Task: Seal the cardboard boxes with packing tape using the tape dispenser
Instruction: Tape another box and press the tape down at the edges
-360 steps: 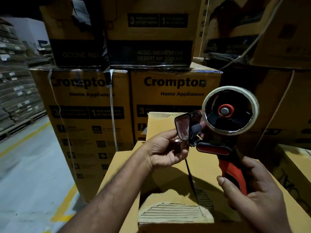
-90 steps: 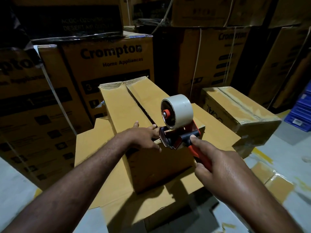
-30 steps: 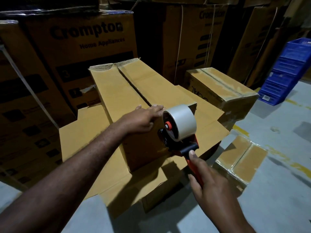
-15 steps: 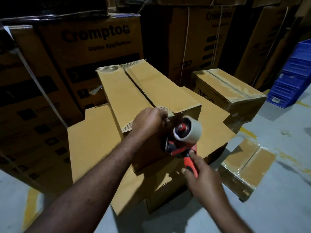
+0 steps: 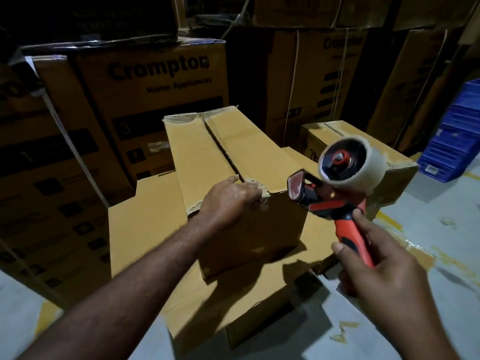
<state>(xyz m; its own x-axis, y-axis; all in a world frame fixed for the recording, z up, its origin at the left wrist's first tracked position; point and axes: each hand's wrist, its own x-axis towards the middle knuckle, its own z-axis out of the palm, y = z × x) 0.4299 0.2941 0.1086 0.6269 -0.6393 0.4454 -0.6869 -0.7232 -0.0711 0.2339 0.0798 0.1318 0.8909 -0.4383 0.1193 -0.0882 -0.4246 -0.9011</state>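
In the centre of the frame the long brown cardboard box [image 5: 241,152] lay on a flat cardboard sheet [image 5: 145,219], its top seam a dark open gap with no tape visible along it, so sealing looked barely begun. The left hand [image 5: 231,198] curled its fingers over the box's near top edge. At right, the right hand [image 5: 384,276] gripped the red-handled tape dispenser [image 5: 337,193] in the air, just beside the box's near corner; 1 whole seam remained.
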